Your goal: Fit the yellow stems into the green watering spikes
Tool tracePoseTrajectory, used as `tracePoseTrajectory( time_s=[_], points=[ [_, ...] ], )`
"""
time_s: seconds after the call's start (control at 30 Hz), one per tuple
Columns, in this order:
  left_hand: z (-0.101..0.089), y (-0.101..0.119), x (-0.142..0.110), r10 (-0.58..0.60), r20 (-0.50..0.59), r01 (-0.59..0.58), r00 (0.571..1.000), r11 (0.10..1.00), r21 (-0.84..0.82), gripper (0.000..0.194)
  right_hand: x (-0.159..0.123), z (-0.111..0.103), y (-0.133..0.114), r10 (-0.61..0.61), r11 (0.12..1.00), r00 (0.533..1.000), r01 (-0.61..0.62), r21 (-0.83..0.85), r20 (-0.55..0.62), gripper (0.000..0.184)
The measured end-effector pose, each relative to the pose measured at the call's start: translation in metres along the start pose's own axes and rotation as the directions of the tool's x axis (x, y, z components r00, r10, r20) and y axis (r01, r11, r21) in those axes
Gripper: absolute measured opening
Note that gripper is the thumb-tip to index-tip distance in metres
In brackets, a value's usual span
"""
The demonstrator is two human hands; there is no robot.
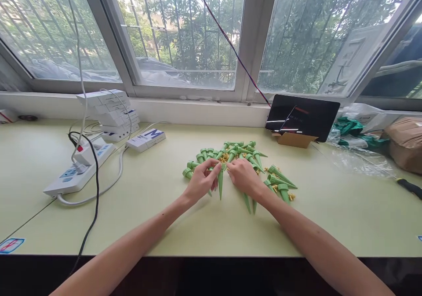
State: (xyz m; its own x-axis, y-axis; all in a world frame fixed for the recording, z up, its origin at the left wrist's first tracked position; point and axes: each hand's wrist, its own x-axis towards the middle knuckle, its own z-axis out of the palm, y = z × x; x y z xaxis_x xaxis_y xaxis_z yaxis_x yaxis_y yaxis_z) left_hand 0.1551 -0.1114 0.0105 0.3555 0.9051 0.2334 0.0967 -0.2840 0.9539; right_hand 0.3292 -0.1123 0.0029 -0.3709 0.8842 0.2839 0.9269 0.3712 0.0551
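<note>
In my left hand (201, 176), a green plastic plant-watering spike (221, 185) is pinched by its upper end, its tip pointing down. My right hand (243, 173) is closed beside the top of that spike; whatever its fingertips hold is hidden or too small to name. Around and behind both hands lies a heap of similar green spikes (260, 160), some with ribbed caps. Small yellow pieces (224, 158) are scattered among them. Several more spikes (282, 191) lie to the right of my right wrist.
A white power strip (81, 173) with cables is at the left, near stacked white boxes (115, 111) and one flat box (146, 140). A dark tablet (310, 115) leans at the back on a cardboard stand (293, 140). Plastic wrap (362, 160) and a black-handled tool (409, 188) lie right.
</note>
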Motion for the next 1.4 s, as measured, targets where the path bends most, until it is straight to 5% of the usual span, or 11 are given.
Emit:
tracePoseTrajectory(
  time_s=[0.3,1.4],
  points=[
    [0.0010,0.0010,-0.0012,0.004,0.008,-0.004,1.000,1.000,0.013,0.030,0.0004,0.0034,-0.0010,0.099,0.995,0.994,-0.100,0.025,0.040,0.016],
    [0.0008,0.0037,-0.0004,-0.007,0.006,0.007,1.000,0.999,0.034,0.030,-0.0090,0.0037,-0.0080,0.042,0.997,0.997,-0.046,0.054,0.069,0.028]
  ],
)
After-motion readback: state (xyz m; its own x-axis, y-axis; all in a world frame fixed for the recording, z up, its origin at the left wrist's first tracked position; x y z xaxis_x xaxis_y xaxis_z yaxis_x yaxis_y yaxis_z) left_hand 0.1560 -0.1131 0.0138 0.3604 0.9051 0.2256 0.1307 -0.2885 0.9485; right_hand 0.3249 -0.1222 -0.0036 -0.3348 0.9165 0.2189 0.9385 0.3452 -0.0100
